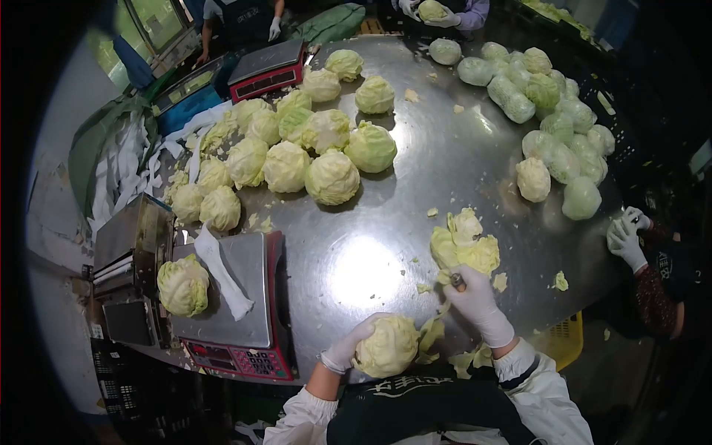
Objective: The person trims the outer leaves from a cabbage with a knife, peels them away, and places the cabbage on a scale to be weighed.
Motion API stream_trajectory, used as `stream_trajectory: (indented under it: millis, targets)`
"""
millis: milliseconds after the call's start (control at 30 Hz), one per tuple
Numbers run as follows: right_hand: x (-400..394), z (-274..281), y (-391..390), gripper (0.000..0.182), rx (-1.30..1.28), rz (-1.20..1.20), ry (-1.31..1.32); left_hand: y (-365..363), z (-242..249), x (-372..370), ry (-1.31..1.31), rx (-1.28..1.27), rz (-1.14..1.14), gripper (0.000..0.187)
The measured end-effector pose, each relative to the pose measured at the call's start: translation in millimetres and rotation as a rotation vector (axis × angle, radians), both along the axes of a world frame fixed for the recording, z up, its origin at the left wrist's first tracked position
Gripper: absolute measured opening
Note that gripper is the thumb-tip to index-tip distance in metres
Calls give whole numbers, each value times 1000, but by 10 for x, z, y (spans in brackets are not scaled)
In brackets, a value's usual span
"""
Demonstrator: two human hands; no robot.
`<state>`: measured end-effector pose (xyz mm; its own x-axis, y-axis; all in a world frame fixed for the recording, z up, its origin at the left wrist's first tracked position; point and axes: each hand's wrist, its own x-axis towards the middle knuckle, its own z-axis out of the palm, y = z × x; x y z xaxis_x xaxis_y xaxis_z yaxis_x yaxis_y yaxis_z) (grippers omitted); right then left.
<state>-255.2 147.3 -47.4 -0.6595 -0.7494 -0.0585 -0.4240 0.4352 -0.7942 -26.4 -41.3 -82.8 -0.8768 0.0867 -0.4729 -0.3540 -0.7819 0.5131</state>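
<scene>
My left hand (347,350), in a white glove, is wrapped round the left side of a pale green cabbage (386,345) at the table's near edge. My right hand (478,302), gloved too, is closed round the brown handle of a knife (458,282); its blade is hard to make out. Just beyond the right hand lies a heap of cut-off cabbage leaves (466,245). More leaf scraps (432,334) lie between the held cabbage and the right hand.
A red scale (248,285) stands left, bearing a cabbage (183,286) and a white mesh sleeve (221,273). Loose cabbages (332,178) cover the table's far left; wrapped cabbages (564,133) lie far right. Another scale (267,70) stands behind. Co-workers' gloved hands (629,245) show at right and back.
</scene>
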Motion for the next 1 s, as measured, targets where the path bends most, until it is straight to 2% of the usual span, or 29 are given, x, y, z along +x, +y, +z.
stream_trajectory:
  millis: [100,167,200,233,300,333,367,433,467,533,567,667,700,767,800,833,900,933,967,1000]
  targets:
    - [-56,72,39,44,14,-59,78,55,20,37,89,-141,57,76]
    - [100,137,30,59,-180,132,87,38,-2,-10,128,-330,146,83]
    - [160,132,34,69,-164,238,-118,25,9,-20,131,-326,139,83]
    - [217,189,17,69,-160,231,-117,0,63,-16,133,-346,129,83]
    - [358,332,-45,71,-100,435,-248,-23,105,-11,133,-368,117,83]
    - [413,251,-82,68,-247,444,-183,-31,112,-8,167,-346,85,82]
    - [393,212,-87,68,-248,443,-184,-40,120,-3,200,-323,54,81]
    - [348,199,-108,51,-191,509,-152,-65,167,6,175,-302,1,80]
    - [374,241,-101,51,-192,506,-151,-75,181,6,153,-281,-52,79]
    - [424,411,-112,35,-45,519,44,-48,136,5,115,-333,-76,78]
    - [419,399,-112,35,-49,518,53,-42,96,8,75,-383,-96,77]
    - [366,137,-38,20,-194,533,32,-54,-89,6,107,-283,-151,84]
    - [341,28,-22,20,-204,540,43,-60,-126,-1,98,-243,-186,88]
    - [272,-123,-19,14,-159,162,-86,-65,-144,-34,189,-222,-206,90]
    - [159,-230,13,18,-14,46,-149,-69,-156,-38,232,-142,-214,90]
    - [88,-197,33,18,-29,53,-136,-101,-137,-72,277,-64,-222,89]
    - [-20,-120,72,26,31,-187,-242,-251,-58,-137,304,-145,-164,90]
    - [-49,-227,115,32,-23,-227,-375,-336,-19,-189,194,-109,61,90]
    - [-67,-204,148,36,70,-211,-364,-401,60,-281,88,-68,284,90]
    - [-16,-271,179,38,29,-205,-375,-512,144,-482,114,-44,456,89]
